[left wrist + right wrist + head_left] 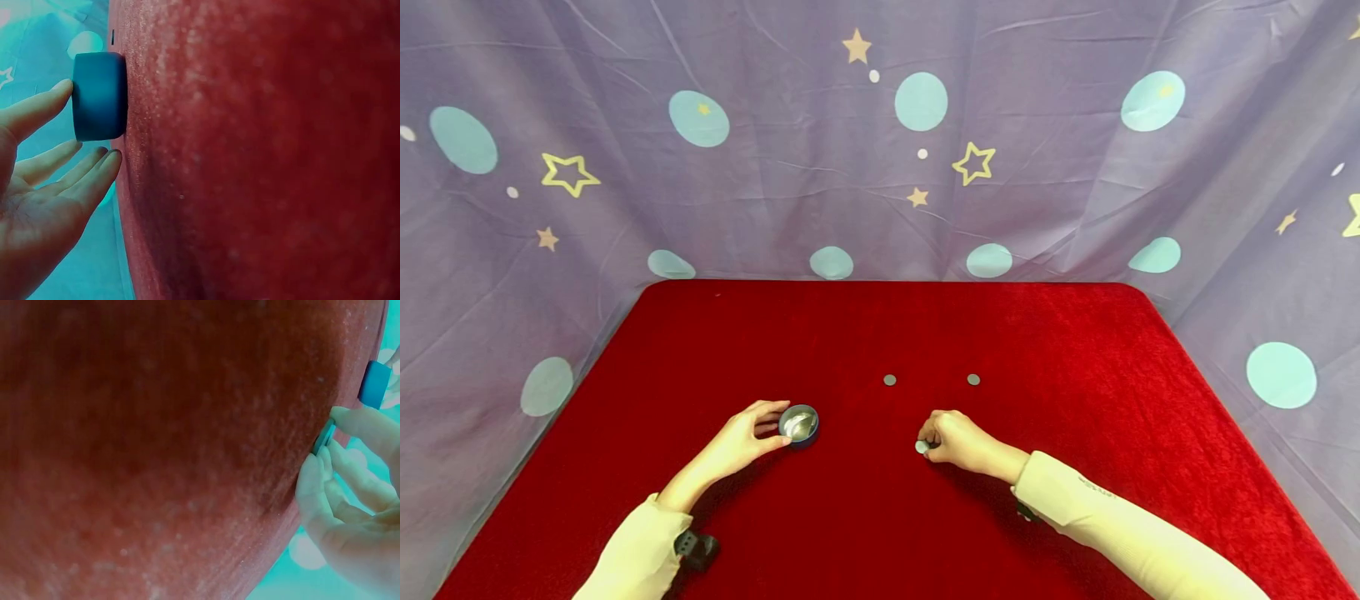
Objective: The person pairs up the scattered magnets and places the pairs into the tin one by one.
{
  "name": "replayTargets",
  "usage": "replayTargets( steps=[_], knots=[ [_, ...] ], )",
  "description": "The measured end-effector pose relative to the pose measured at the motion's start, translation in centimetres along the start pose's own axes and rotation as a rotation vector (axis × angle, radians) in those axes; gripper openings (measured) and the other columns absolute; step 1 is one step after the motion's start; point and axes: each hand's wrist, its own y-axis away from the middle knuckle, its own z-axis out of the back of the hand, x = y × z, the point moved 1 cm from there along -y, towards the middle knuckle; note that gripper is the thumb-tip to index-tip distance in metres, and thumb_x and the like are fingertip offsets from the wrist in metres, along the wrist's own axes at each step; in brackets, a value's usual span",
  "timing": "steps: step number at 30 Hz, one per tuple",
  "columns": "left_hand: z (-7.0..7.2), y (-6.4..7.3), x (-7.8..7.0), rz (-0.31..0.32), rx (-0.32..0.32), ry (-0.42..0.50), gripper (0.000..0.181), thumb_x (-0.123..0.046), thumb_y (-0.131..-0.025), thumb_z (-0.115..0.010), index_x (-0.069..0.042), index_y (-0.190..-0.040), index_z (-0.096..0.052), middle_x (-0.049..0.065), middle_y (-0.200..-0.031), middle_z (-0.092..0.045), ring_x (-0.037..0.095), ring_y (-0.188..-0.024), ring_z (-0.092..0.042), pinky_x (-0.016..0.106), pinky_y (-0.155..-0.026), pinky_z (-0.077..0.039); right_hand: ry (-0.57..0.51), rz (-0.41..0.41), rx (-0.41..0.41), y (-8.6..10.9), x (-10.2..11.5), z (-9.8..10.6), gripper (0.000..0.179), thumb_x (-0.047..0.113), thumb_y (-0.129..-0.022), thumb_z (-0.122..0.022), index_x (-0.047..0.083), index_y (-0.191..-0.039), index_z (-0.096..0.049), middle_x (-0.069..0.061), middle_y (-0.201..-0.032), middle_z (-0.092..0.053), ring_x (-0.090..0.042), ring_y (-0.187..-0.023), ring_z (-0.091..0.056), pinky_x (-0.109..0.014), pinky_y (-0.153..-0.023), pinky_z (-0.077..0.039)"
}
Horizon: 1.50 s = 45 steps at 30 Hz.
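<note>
A small round dish (pixel 799 426), dark blue outside with a shiny metallic inside, sits upright on the red cloth. My left hand (pixel 756 432) holds it from its left side, thumb at the near rim and index finger at the far side; the left wrist view shows its smooth blue wall (pixel 100 97). To the right, my right hand (pixel 957 437) pinches a silver coin (pixel 922 447) at cloth level. That coin stands tilted between thumb and fingers in the right wrist view. Farther back lie two more coins, one left (pixel 890 380) and one right (pixel 973 380).
Red plush cloth (pixel 850 517) covers the table. A purple curtain (pixel 790 167) with stars and dots hangs around its back and sides. A black strap device (pixel 697 550) is on my left wrist.
</note>
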Motion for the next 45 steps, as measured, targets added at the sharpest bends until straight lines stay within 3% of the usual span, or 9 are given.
replayTargets(
  steps=[13,45],
  knots=[
    [0.1,-0.1,0.7,0.067,0.044,0.116,0.051,-0.01,-0.079,-0.066,0.011,-0.121,-0.045,0.029,-0.117,-0.048,0.039,-0.101,-0.054,0.029,-0.079,-0.048,-0.044,-0.034,0.011,-0.3,0.0,0.2,0.014,0.0,-0.068,-0.066,0.001,-0.082,-0.067,-0.004,-0.079,-0.058,-0.014,-0.069,-0.056,-0.019,-0.06,-0.046],
    [0.1,-0.2,0.7,0.078,0.056,0.128,0.051,-0.011,-0.079,-0.065,0.011,-0.121,-0.044,0.029,-0.118,-0.048,0.039,-0.102,-0.053,0.029,-0.079,-0.048,-0.119,0.012,-0.034,-3.7,2.4,0.0,0.014,0.003,-0.072,-0.066,0.002,-0.086,-0.067,-0.002,-0.078,-0.057,-0.012,-0.07,-0.054,-0.018,-0.061,-0.045]
  ],
)
